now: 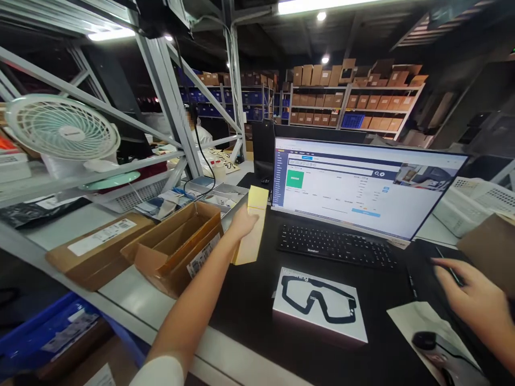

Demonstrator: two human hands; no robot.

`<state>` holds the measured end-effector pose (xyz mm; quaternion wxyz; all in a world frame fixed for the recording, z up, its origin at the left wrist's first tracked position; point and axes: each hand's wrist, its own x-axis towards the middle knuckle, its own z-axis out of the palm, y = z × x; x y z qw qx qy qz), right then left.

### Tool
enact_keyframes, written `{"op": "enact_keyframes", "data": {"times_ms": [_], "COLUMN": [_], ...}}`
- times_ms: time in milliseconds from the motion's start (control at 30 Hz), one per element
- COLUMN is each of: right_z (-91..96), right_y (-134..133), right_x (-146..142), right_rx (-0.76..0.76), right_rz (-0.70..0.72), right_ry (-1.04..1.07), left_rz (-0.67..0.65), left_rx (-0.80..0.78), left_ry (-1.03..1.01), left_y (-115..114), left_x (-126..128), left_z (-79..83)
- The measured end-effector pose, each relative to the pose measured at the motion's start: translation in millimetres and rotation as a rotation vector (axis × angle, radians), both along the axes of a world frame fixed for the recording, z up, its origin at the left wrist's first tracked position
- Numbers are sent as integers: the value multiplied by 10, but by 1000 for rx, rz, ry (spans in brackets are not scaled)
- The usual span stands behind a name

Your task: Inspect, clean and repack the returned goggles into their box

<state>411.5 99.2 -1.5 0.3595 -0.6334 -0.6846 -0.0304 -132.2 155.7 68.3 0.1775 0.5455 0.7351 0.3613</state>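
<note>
My left hand [243,222] is closed around a stack of yellow paper slips [251,241], held upright over the black desk mat beside an open cardboard box [177,244]. Over at the right edge, my right hand [469,292] has its thumb and forefinger apart. A thin dark stick, perhaps a pen [456,276], shows in the gap between them; whether the hand touches it is unclear. Between my hands lies a white box [319,305] with a goggle-like outline printed on top. Near my right hand, a barcode scanner [442,351] rests on a beige envelope [418,316].
A black keyboard [338,246] sits before the lit monitor [354,187]. At left are a closed, labelled carton [96,246], a fan [66,131] and a blue bin [52,338] below the table. A metal post [173,91] rises behind the boxes. Another person is in the background.
</note>
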Motion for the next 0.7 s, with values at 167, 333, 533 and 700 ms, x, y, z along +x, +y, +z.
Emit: {"op": "enact_keyframes", "data": {"times_ms": [167, 333, 533, 700], "right_z": [961, 1230, 1116, 995], "right_y": [-96, 138, 339, 424], "right_x": [-1775, -2696, -2855, -2768], "right_rx": [-118, -142, -147, -158], "right_rz": [578, 633, 609, 531], "right_ry": [16, -12, -69, -159], "left_rz": [-397, -600, -638, -664], "left_rx": [205, 239, 232, 262], "left_ry": [-351, -492, -274, -168], "left_y": [-450, -641, -633, -603], "left_x": [385, 593, 577, 607], "left_z": [191, 228, 244, 220]}}
